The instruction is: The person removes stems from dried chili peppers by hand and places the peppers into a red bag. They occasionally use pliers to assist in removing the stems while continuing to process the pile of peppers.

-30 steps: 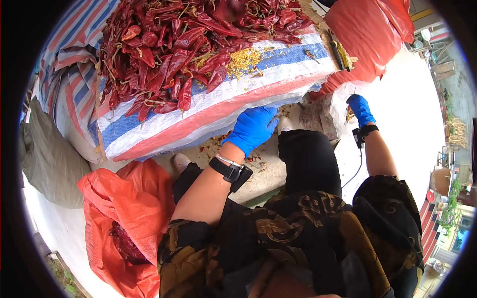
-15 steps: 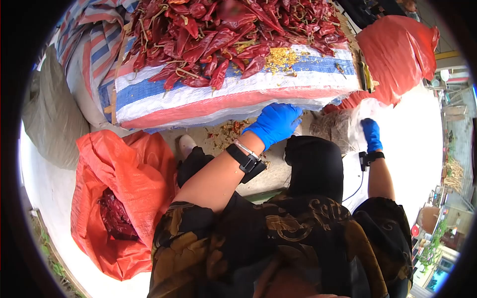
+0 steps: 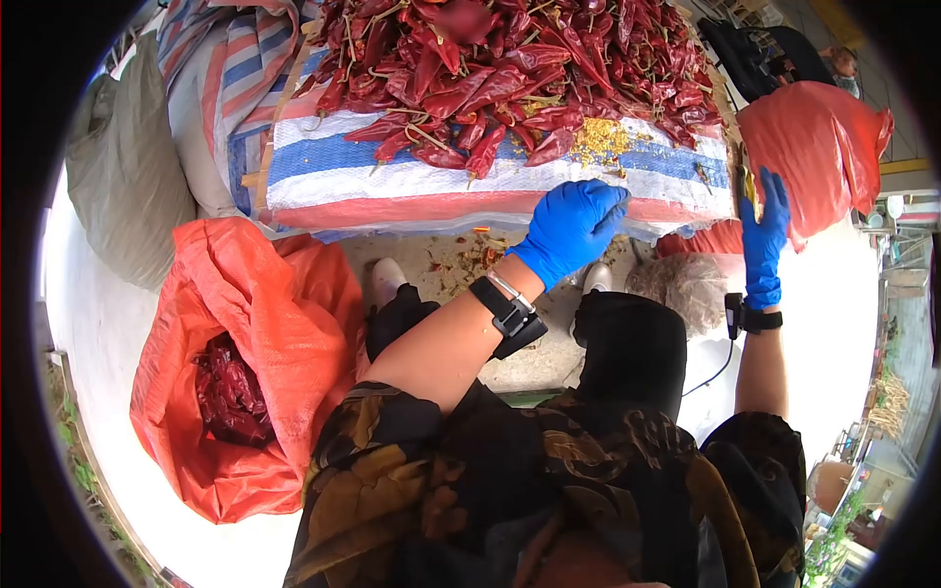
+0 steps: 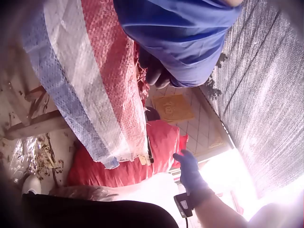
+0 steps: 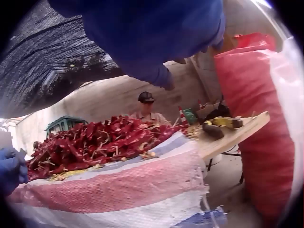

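Note:
My blue-gloved left hand [image 3: 573, 230] is over the near edge of the striped woven sheet [image 3: 412, 201], fingers curled in; nothing shows between them. In the left wrist view that glove [image 4: 178, 38] fills the top, its fingertips in shadow. A heap of dried red chillies [image 3: 470, 83] covers the sheet, with yellow seeds [image 3: 600, 142] spilled in front. My right hand [image 3: 765, 240], also gloved, is raised near the sheet's right corner with fingers extended. In the right wrist view a yellow-and-black tool [image 5: 223, 124] lies on the wooden board [image 5: 232, 137], below that hand.
An open red sack [image 3: 176, 392] with chillies inside stands at my left, beside a grey-green sack [image 3: 132, 186]. A full red sack [image 3: 818, 157] is at the right, and a clear plastic bag [image 3: 686, 289] lies below the right corner. A person in a cap [image 5: 146, 104] is behind the heap.
My right hand has left the clear plastic bag and risen forward to the sheet's right corner, its fingers straightening. The left hand stays curled near the edge. The head view has shifted.

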The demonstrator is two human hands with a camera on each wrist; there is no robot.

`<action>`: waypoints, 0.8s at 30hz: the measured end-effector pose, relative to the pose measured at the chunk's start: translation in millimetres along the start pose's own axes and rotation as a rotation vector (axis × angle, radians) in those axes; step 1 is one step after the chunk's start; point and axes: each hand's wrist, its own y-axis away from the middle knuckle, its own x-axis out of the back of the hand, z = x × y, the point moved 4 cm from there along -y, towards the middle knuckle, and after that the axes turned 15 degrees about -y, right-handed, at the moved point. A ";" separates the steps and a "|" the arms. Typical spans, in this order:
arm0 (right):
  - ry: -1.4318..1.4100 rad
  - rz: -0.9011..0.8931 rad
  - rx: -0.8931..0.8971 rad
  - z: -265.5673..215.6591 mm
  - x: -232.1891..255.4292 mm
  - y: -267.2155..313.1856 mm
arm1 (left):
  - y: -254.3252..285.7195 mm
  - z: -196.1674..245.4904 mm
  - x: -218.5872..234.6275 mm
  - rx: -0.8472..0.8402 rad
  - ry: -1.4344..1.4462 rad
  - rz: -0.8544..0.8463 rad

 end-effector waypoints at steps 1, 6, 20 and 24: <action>-0.102 -0.017 0.007 -49.5 -16.7 -19.3 | -3.5 -5.5 5.6 0.019 0.064 0.089; -0.195 -0.304 0.275 -181.1 -86.1 -83.5 | -9.8 -28.2 26.8 0.169 0.174 0.304; -0.158 -0.234 0.344 -161.1 -171.8 -112.5 | -5.4 -63.4 10.1 0.492 0.313 0.326; -0.170 -0.064 0.151 -133.3 -154.5 -86.0 | -7.8 -54.1 11.9 0.354 -0.034 0.248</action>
